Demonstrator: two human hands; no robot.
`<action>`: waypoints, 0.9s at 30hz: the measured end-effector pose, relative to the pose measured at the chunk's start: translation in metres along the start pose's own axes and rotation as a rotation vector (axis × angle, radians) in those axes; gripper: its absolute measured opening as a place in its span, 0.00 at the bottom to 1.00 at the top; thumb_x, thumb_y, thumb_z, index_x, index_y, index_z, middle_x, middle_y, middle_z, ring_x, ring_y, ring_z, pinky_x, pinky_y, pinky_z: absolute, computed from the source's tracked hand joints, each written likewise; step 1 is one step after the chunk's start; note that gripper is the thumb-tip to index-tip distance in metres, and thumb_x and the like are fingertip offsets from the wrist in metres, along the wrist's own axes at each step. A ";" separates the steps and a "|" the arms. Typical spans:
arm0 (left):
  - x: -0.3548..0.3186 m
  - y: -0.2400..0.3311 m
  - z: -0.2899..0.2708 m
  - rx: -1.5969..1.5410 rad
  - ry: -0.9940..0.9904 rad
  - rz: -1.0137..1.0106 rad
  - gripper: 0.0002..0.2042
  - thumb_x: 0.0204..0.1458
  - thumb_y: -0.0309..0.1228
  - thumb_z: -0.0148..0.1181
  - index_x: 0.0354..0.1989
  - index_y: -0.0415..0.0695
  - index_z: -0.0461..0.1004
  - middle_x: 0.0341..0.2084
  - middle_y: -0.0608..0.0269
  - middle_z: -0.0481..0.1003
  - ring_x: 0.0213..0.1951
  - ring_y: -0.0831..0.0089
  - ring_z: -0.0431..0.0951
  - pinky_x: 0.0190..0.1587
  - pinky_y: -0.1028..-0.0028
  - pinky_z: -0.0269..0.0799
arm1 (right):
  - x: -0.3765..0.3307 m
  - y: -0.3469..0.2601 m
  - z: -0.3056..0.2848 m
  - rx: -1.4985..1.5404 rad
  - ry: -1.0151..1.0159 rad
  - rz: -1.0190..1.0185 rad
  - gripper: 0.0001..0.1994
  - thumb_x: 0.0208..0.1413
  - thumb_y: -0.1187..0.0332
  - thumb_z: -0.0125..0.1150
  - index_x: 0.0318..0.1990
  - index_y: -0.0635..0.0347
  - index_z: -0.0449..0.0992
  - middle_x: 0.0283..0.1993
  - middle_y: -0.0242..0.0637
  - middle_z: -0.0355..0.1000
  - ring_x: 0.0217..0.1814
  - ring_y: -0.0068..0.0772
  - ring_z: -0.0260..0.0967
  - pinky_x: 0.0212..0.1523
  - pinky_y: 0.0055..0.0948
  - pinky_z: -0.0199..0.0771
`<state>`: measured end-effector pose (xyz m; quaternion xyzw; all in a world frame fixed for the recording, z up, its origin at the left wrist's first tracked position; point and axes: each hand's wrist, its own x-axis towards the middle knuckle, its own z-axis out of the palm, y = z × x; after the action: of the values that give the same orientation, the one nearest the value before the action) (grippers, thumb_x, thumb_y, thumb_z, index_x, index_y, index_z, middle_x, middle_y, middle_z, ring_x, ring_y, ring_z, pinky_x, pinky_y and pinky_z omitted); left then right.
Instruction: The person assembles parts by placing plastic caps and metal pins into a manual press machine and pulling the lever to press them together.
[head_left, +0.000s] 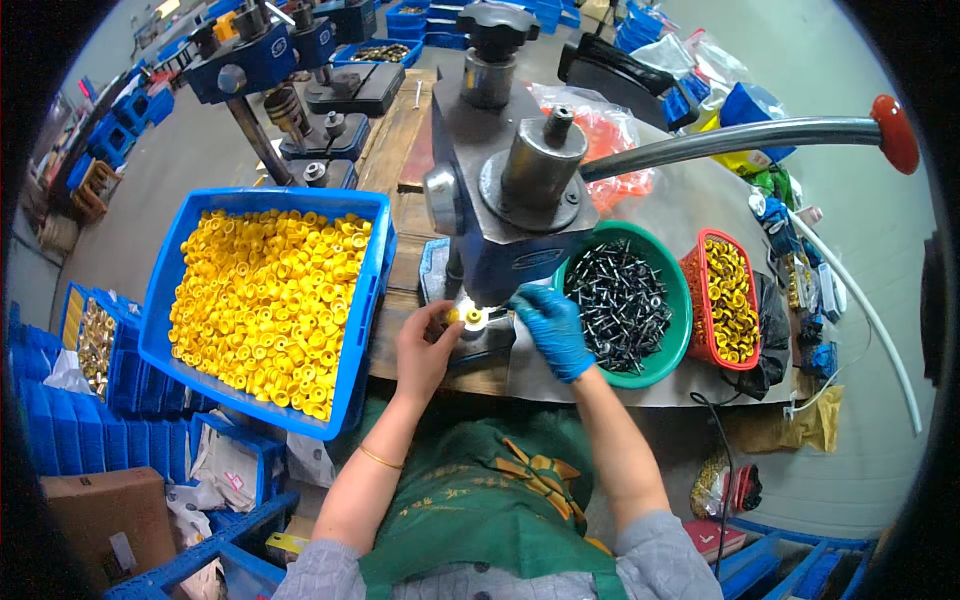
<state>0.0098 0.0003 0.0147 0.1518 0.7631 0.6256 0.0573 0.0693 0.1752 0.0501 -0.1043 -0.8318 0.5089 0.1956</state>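
Directly in front of me stands a blue-and-grey hand press (525,235) with a long metal lever. Under its ram, a yellow plastic cap (474,316) sits on a small white seat (470,322). My left hand (425,350), bare, pinches another small yellow cap just left of that seat. My right hand (553,332), in a blue glove, is closed at the right side of the ram. Its fingertips are partly hidden, so what they hold cannot be made out.
A blue bin (365,330) heaped with yellow caps stands left. To the right are a green bowl (680,345) of black stemmed parts and a red basket (690,268) of yellow-and-black pieces. The red lever knob (893,135) juts out far right. More presses (240,65) stand back left.
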 end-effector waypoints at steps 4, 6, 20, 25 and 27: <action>-0.006 0.002 -0.011 -0.011 0.032 -0.029 0.14 0.39 0.22 0.62 0.37 0.39 0.72 0.25 0.67 0.70 0.23 0.82 0.65 0.26 0.83 0.63 | 0.000 0.010 0.028 -0.086 -0.066 0.024 0.07 0.46 0.68 0.58 0.30 0.62 0.74 0.28 0.44 0.70 0.32 0.42 0.68 0.33 0.32 0.67; -0.006 0.002 -0.014 0.005 0.040 -0.028 0.13 0.39 0.22 0.62 0.37 0.39 0.72 0.25 0.67 0.70 0.24 0.82 0.66 0.26 0.82 0.63 | 0.003 0.019 0.033 -0.258 -0.020 -0.185 0.08 0.44 0.68 0.59 0.23 0.62 0.70 0.23 0.44 0.67 0.28 0.46 0.64 0.28 0.37 0.64; -0.008 0.004 -0.011 -0.089 0.017 -0.028 0.12 0.41 0.22 0.61 0.36 0.39 0.72 0.24 0.67 0.69 0.23 0.83 0.65 0.26 0.82 0.62 | 0.011 -0.005 0.009 -0.297 -0.136 -0.163 0.07 0.47 0.68 0.56 0.31 0.60 0.72 0.27 0.42 0.68 0.31 0.43 0.65 0.33 0.36 0.64; -0.011 -0.006 -0.014 -0.029 0.039 0.052 0.11 0.42 0.23 0.60 0.37 0.39 0.72 0.25 0.67 0.68 0.23 0.82 0.63 0.27 0.83 0.62 | 0.064 -0.135 -0.084 0.319 0.250 -0.156 0.21 0.47 0.74 0.51 0.52 0.66 0.64 0.50 0.44 0.64 0.52 0.34 0.61 0.52 0.28 0.59; -0.012 -0.007 -0.008 -0.031 0.044 0.056 0.11 0.42 0.23 0.60 0.37 0.39 0.72 0.26 0.67 0.68 0.24 0.82 0.63 0.27 0.83 0.62 | 0.082 -0.105 -0.201 0.269 0.134 -0.142 0.23 0.46 0.74 0.51 0.53 0.65 0.61 0.52 0.44 0.62 0.54 0.35 0.59 0.53 0.28 0.58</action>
<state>0.0181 -0.0120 0.0079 0.1585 0.7498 0.6419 0.0252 0.0851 0.3193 0.2432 -0.0520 -0.7466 0.5925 0.2981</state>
